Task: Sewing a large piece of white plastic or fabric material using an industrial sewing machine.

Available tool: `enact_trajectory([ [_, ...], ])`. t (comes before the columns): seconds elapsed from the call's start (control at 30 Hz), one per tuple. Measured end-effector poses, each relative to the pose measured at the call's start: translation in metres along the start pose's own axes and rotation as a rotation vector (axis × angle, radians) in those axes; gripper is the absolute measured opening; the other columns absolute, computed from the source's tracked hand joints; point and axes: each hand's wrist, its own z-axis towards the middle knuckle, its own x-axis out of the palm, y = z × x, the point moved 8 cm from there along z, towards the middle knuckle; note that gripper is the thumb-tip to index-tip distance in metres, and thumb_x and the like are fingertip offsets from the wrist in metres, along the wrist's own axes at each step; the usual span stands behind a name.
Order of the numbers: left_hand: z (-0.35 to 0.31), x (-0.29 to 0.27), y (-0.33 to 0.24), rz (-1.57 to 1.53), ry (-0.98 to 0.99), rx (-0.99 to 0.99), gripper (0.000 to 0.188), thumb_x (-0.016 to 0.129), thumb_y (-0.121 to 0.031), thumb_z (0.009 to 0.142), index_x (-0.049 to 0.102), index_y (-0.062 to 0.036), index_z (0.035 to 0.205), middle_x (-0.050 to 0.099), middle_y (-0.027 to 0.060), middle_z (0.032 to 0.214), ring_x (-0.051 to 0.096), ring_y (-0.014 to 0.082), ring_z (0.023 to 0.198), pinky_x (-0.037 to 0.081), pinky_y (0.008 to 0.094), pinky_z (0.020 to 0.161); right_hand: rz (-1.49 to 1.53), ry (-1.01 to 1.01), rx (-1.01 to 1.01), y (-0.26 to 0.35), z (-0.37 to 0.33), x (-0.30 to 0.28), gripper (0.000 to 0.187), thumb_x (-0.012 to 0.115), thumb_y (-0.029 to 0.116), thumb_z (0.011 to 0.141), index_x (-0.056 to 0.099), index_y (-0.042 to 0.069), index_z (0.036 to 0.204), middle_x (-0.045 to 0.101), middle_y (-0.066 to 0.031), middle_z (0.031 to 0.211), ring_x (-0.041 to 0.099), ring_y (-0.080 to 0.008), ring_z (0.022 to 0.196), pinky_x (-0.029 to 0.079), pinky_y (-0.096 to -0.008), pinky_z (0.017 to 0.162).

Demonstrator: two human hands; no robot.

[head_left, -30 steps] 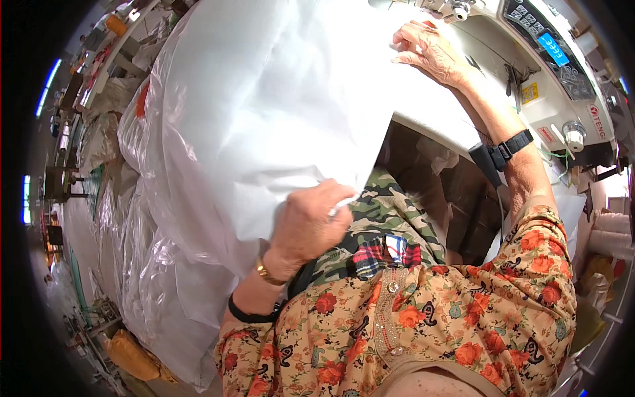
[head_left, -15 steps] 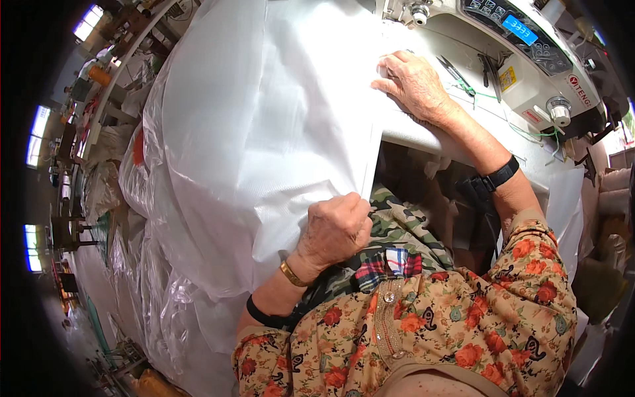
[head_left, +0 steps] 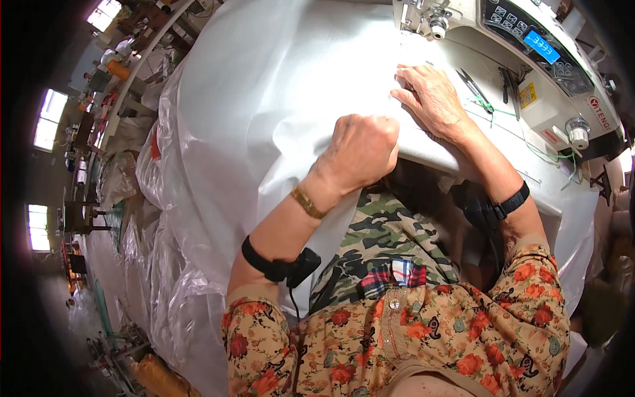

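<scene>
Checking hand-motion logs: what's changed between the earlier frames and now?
The left hand moved forward, away from the body, closing the gap to the right hand. It is still in a fist at the near part of the edge of the white sheet; no release or new grasp is visible. Unchanged: right hand by the sheet's edge at the sewing machine, green thread beside it.

Glare on sheet (head_left: 344,66), rim possibly blurry

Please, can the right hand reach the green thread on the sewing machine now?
Probably yes: the green thread lies just beside the right hand, and nothing visible stands between them.
</scene>
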Motion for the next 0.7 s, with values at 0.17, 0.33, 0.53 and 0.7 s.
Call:
enact_trajectory([
  [0.17,0.039,0.009,0.018,0.103,0.053,-0.015,0.011,0.059,-0.009,0.074,0.063,0.0011,0.071,0.064,0.0207,0.07,0.066,0.0383,0.067,0.055,0.0469,0.065,0.036,-0.017,-0.002,0.002,0.002,0.0,0.025,0.058,0.025,0.093,0.061,0.001,0.1,0.061,-0.0159,0.097,0.057,-0.0335,0.098,0.042,-0.0443,0.088],
  [0.33,0.071,0.009,0.037,0.097,0.036,-0.08,0.013,0.059,-0.008,0.073,0.067,0.0016,0.074,0.066,0.0242,0.072,0.068,0.0397,0.071,0.055,0.0482,0.067,0.014,-0.043,0.01,0.007,0.006,0.0,0.02,0.053,0.016,0.092,0.06,0.002,0.104,0.061,-0.0157,0.101,0.055,-0.0331,0.102,0.041,-0.0444,0.088],
  [0.53,0.078,0.005,0.057,-0.011,-0.079,-0.172,0.018,0.06,-0.01,0.075,0.07,0.0007,0.085,0.067,0.0223,0.079,0.067,0.0418,0.077,0.054,0.0482,0.073,0.105,0.009,0.111,0.006,0.009,-0.005,0.019,0.051,0.011,0.091,0.06,0.002,0.105,0.061,-0.0168,0.1,0.056,-0.0341,0.102,0.041,-0.0454,0.089],
  [0.7,0.023,-0.038,0.019,-0.04,-0.164,0.024,0.033,0.058,-0.016,0.089,0.065,0.0004,0.117,0.066,0.0192,0.112,0.061,0.0351,0.105,0.049,0.0421,0.091,0.096,-0.034,0.084,-0.004,0.005,0.0,0.018,0.052,0.012,0.092,0.059,0.001,0.103,0.06,-0.0183,0.098,0.055,-0.0357,0.099,0.04,-0.0464,0.087],
])
